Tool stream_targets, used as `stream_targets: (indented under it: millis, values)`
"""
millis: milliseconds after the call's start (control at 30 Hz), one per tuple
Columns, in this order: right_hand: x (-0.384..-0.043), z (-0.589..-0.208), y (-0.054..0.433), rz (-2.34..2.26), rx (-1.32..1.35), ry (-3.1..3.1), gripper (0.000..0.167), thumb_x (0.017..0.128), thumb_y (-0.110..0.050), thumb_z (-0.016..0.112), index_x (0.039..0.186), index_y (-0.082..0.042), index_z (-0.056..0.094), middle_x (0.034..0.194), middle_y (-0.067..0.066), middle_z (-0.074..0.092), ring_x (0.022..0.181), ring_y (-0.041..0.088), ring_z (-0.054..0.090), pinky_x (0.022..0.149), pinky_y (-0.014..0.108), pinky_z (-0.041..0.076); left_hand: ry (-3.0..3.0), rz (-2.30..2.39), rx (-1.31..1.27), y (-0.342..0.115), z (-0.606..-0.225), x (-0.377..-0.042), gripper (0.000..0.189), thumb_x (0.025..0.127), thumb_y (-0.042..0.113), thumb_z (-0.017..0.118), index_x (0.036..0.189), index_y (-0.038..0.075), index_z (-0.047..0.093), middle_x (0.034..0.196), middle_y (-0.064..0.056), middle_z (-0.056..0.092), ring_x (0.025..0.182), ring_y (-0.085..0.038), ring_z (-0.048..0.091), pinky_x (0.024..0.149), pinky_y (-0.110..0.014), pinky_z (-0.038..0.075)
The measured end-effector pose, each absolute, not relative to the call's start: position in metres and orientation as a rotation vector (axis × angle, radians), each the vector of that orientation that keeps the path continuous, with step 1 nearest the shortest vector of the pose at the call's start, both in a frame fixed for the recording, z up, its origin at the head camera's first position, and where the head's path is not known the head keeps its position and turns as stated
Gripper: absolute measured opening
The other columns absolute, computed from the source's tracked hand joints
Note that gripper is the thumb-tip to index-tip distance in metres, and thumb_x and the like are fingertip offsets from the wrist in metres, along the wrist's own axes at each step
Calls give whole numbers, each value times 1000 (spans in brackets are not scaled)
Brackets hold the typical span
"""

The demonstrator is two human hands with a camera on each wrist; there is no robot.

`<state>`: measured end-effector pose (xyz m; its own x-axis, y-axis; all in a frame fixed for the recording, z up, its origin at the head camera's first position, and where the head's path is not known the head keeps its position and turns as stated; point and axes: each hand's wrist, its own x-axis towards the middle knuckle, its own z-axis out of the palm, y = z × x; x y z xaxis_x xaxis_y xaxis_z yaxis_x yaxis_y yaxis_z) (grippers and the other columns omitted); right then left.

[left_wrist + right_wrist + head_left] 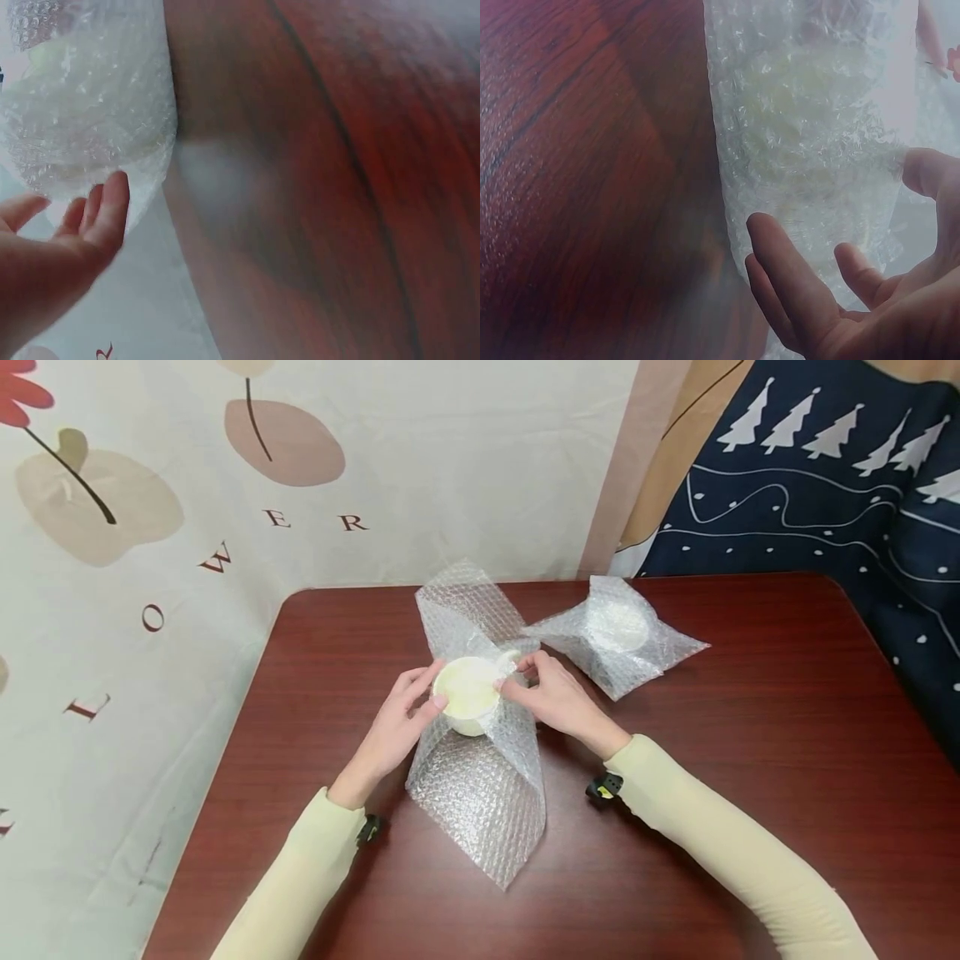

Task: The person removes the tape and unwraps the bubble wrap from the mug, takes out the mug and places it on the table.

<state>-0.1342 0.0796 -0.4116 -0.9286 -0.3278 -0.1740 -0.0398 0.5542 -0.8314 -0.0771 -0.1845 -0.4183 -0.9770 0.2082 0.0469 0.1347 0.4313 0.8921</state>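
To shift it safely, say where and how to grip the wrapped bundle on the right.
Grip the wrapped bundle by its middle, probably from above and the right: a round shape shows there, corners look thin, and the open bubble wrap crowds its left.

The cup (467, 687) is pale cream (nearly lemon on top); its bubble wrap (480, 806) is clear and silvery, dotted all over; the sleeves (720, 827) are pale yellow; the tabletop (780, 727) is red-brown; at eleven o'clock, a whitish cloth (465, 468) bears beige leaf shapes (300, 443); at two, a navy cloth (795, 510) shows white firs (791, 425).
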Motion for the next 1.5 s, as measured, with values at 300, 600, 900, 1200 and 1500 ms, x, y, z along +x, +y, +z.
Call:
stream_targets:
  millis: [300, 600, 900, 1200, 1500]
  values:
    - [-134, -412, 80, -1301, -330, 2512, 58, 93, -53, 67, 126, -7, 55, 127, 16, 60, 107, 30, 62, 92, 44, 52, 2595, 1555, 309, -184, -416, -70, 105, 87, 30, 86, 167, 17, 19, 164, -10, 33, 140, -31, 48, 111, -50, 46]
    - [-135, -413, 80, -1300, -325, 2513, 56, 93, -54, 67, 124, -8, 55, 126, 14, 60, 111, 29, 60, 93, 44, 51, 2832, 1617, 158, -190, -419, -63, 75, 96, 20, 70, 162, 15, 34, 162, -9, 41, 143, -31, 47, 109, -52, 48]
    - [-134, -413, 80, -1308, -334, 2508, 57, 94, -52, 67, 125, -7, 55, 128, 17, 60, 111, 29, 61, 95, 45, 51, 2634, 1989, -114, -207, -411, -62, 59, 104, 8, 53, 161, 7, 36, 158, -14, 47, 136, -26, 53, 105, -28, 50]
    - [-133, -411, 79, -1327, -314, 2484, 57, 95, -51, 68, 128, -6, 54, 130, 17, 58, 107, 29, 63, 95, 45, 52, 2447, 2426, -427, -230, -414, -63, 37, 105, 4, 50, 141, 0, 55, 121, -12, 65, 100, -12, 71, 79, -24, 61]
    - [-134, -413, 79, -1336, -305, 2470, 57, 94, -52, 68, 127, -7, 53, 129, 17, 57, 89, 26, 68, 87, 42, 55, 2513, 2446, -623, -251, -424, -66, 18, 103, 19, 65, 116, 6, 65, 96, -3, 66, 78, -8, 68, 65, -21, 60]
